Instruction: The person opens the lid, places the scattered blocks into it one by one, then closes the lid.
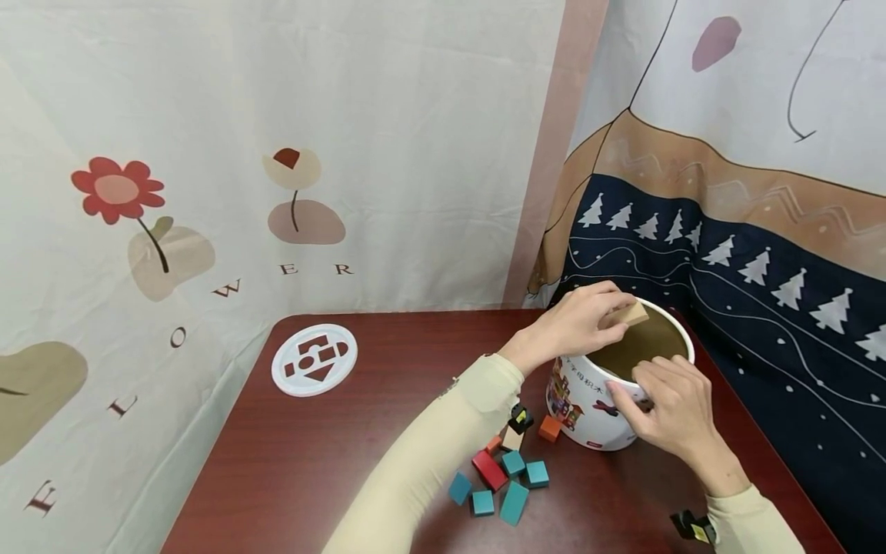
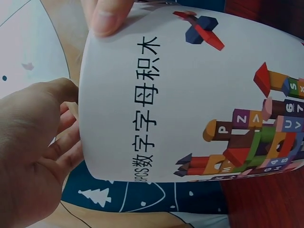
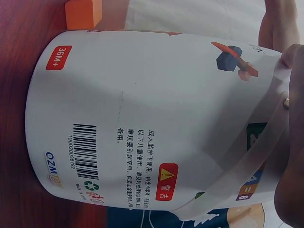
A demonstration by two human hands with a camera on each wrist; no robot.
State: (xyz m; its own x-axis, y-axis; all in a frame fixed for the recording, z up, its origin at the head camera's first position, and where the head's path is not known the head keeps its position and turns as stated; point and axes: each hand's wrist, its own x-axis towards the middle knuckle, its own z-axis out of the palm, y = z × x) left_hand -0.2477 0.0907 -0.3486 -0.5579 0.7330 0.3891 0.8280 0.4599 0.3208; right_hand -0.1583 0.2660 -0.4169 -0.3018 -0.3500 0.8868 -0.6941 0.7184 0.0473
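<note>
A white cylindrical toy-block bucket (image 1: 594,408) with printed pictures stands upright at the table's right side, its mouth facing up. My left hand (image 1: 581,319) reaches over the far left rim and pinches a pale wooden block (image 1: 631,314) at the bucket's mouth. In the left wrist view the left fingers (image 2: 64,152) curl behind the bucket's rim. My right hand (image 1: 674,408) grips the near right rim, thumb outside and fingers over the edge. The right wrist view shows the bucket's printed wall (image 3: 142,109) and a pale strap-like handle (image 3: 237,175). Most of the bucket's inside is hidden.
Left of the bucket lie several loose blocks, among them a red block (image 1: 490,469), a teal block (image 1: 514,502) and an orange block (image 1: 550,428). A white disc with shaped cutouts (image 1: 281,372) lies at the table's far left. Printed curtains (image 1: 415,154) stand behind the table.
</note>
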